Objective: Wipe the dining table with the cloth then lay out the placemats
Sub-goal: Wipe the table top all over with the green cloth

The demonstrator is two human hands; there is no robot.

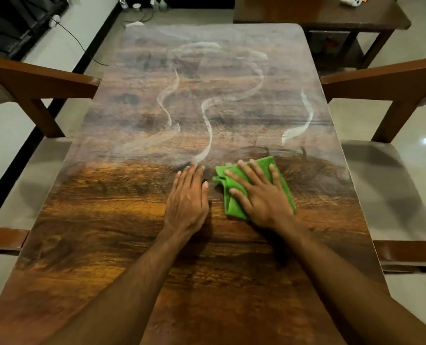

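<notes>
The right hand (264,192) presses spread fingers on the cloth (285,185); white streaks (207,125) beyond the cloth may stay if strokes stop short.

No readable text (anywhere visible).

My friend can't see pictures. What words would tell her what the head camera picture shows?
A person's right hand presses a green cloth flat on a wooden dining table, while the left hand rests flat on the wood beside it. Pale curly smears mark the far half of the table, and wooden chairs stand at both sides.
</notes>
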